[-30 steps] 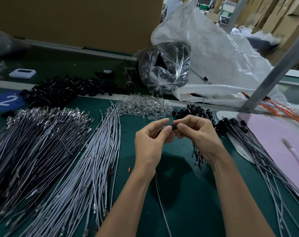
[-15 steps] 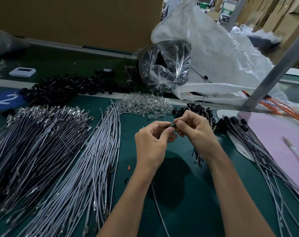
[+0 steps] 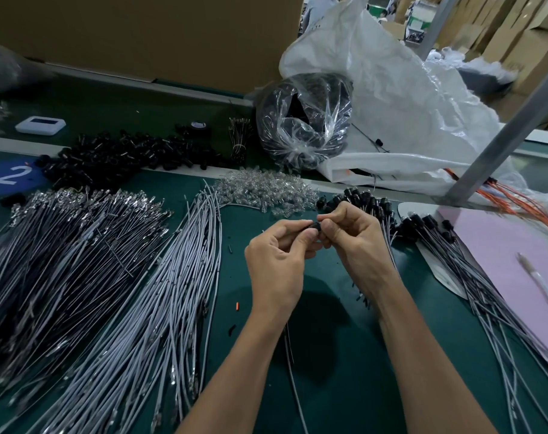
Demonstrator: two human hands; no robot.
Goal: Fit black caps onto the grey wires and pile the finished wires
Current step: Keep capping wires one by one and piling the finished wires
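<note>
My left hand [image 3: 279, 258] and my right hand [image 3: 357, 242] meet over the green table, fingertips together on a small black cap [image 3: 315, 227]. The left hand pinches a grey wire [image 3: 293, 371] that hangs down below its wrist toward me. The right hand pinches the cap at the wire's tip. Loose black caps [image 3: 125, 158] lie in a heap at the back left. Bare grey wires [image 3: 160, 302] fan out on the left. Capped wires [image 3: 473, 277] lie piled on the right.
A heap of clear plastic pieces [image 3: 266, 192] sits just behind my hands. More capped wires [image 3: 369, 202] lie under my right hand. A clear bag of black parts [image 3: 304, 120], a white sack [image 3: 407, 98], a slanted metal post [image 3: 498, 142] and a pink sheet [image 3: 510, 245] fill the right.
Both hands stayed in place with small finger movements. The metal wire tip seen between my fingers half a second ago is now covered by the black cap.
</note>
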